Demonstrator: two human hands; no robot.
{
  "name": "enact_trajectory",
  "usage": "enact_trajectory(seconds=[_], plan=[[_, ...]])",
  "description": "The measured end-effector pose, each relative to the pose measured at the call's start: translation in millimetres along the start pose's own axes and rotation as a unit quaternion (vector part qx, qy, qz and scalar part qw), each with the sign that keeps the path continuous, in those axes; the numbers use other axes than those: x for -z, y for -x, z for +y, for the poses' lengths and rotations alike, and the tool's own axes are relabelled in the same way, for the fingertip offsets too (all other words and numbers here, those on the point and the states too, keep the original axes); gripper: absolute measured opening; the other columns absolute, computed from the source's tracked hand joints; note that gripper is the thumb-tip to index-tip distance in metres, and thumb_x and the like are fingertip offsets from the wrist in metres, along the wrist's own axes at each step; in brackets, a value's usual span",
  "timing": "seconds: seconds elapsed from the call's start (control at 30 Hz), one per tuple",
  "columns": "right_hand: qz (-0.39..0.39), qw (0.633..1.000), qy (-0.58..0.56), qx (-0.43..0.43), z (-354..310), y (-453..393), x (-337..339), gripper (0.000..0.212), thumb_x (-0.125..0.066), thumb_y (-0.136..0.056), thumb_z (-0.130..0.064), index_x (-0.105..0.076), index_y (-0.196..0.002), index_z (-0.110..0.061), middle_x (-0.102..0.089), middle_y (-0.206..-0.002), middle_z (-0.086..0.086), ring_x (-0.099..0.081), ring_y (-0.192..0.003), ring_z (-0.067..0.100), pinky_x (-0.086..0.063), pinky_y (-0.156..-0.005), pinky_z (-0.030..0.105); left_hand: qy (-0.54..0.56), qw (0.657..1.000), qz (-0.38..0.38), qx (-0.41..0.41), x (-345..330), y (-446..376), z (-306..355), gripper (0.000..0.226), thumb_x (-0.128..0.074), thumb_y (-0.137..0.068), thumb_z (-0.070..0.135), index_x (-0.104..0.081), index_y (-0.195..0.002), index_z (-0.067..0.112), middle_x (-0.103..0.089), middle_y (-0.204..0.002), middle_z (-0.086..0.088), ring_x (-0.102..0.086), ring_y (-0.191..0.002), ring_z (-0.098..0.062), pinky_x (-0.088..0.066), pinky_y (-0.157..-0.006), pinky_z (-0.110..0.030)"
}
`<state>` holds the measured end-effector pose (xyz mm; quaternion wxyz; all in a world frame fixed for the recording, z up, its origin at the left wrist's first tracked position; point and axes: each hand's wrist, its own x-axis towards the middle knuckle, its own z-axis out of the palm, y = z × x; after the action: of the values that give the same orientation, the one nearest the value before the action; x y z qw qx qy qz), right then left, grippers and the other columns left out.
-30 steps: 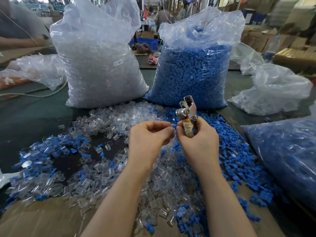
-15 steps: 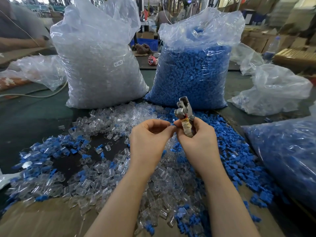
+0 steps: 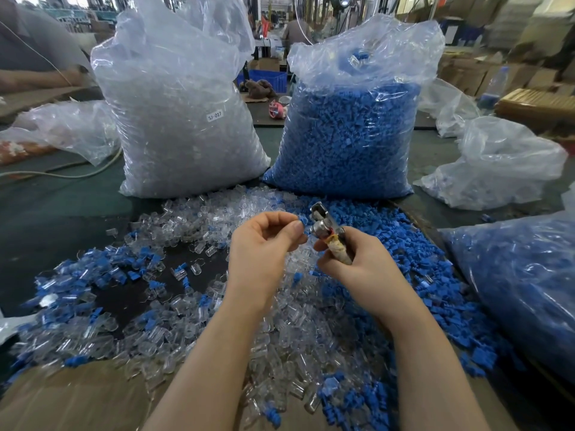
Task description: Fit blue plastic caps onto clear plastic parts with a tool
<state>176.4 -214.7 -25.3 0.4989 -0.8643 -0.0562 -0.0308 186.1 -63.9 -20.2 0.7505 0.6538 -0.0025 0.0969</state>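
Note:
My right hand grips a small metal tool by its tape-wrapped handle, with the metal head pointing up and left. My left hand pinches a small blue cap between thumb and fingertips, right at the tool's head. Whether a clear part sits with the cap I cannot tell. Below both hands lies a heap of loose clear plastic parts. Loose blue caps cover the table to the right. Capped pieces lie scattered at the left.
Two tall plastic bags stand behind the heap: one of clear parts, one of blue caps. Another bag with blue pieces lies at the right, and crumpled bags behind it. Cardboard covers the near edge. A person's arm rests far left.
The tool has tilted left and dropped slightly. My left hand has moved apart from the right hand's fingers and now holds a blue cap up to the tool's head.

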Motion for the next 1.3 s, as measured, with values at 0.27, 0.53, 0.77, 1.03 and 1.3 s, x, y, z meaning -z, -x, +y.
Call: enact_trajectory(seconds=[0.27, 0.53, 0.77, 1.03, 1.3], plan=[[-0.027, 0.999, 0.03, 0.008, -0.3, -1.4, -1.4, 0.026, -0.059, -0.071, -0.032, -0.062, -0.092, -0.015, -0.066, -0.086, 0.008, -0.061, -0.083, 0.032, -0.051, -0.078, 0.053, -0.001, 1.0, -0.03, -0.009, 2.8, -2.7, -1.3, 0.014, -0.067, -0.089, 0.0, -0.069, -0.084, 0.013, -0.073, -0.075, -0.001, -0.071, -0.074, -0.015, -0.054, -0.068, -0.019], [-0.016, 0.997, 0.074, 0.008, 1.2, -0.7, -3.2, 0.027, -0.051, -0.066, -0.028, -0.06, -0.088, -0.018, -0.063, -0.075, 0.005, -0.055, -0.067, 0.03, -0.048, -0.062, 0.047, 0.028, 0.998, -0.053, -0.008, 3.6, -2.8, -1.1, 0.014, -0.066, -0.088, -0.001, -0.068, -0.083, 0.012, -0.072, -0.074, -0.002, -0.068, -0.071, -0.013, -0.054, -0.066, -0.019], [-0.012, 0.996, 0.083, 0.015, 2.5, -1.1, -3.6, 0.025, -0.048, -0.066, -0.028, -0.06, -0.087, -0.021, -0.06, -0.07, 0.0, -0.052, -0.062, 0.022, -0.046, -0.059, 0.043, 0.033, 0.998, -0.059, -0.007, 3.6, -3.2, -2.9, 0.013, -0.065, -0.088, 0.0, -0.068, -0.084, 0.011, -0.072, -0.077, -0.004, -0.068, -0.073, -0.015, -0.055, -0.069, -0.021], [-0.034, 0.997, 0.06, 0.019, 2.0, -0.7, -3.2, 0.026, -0.053, -0.068, -0.031, -0.057, -0.092, -0.02, -0.064, -0.084, 0.007, -0.057, -0.075, 0.029, -0.049, -0.069, 0.048, 0.044, 0.997, -0.062, -0.004, 5.4, -3.0, -0.4, 0.013, -0.065, -0.089, -0.001, -0.067, -0.086, 0.011, -0.071, -0.078, -0.004, -0.067, -0.071, -0.013, -0.054, -0.069, -0.02], [-0.03, 0.997, 0.072, 0.024, 4.3, -0.8, -2.5, 0.017, -0.055, -0.073, -0.025, -0.056, -0.09, -0.025, -0.063, -0.08, 0.0, -0.057, -0.072, 0.024, -0.049, -0.067, 0.045, 0.04, 0.997, -0.065, -0.004, 5.5, -2.1, -0.5, 0.013, -0.064, -0.089, -0.002, -0.067, -0.085, 0.011, -0.072, -0.076, -0.001, -0.066, -0.072, -0.011, -0.054, -0.068, -0.019]])
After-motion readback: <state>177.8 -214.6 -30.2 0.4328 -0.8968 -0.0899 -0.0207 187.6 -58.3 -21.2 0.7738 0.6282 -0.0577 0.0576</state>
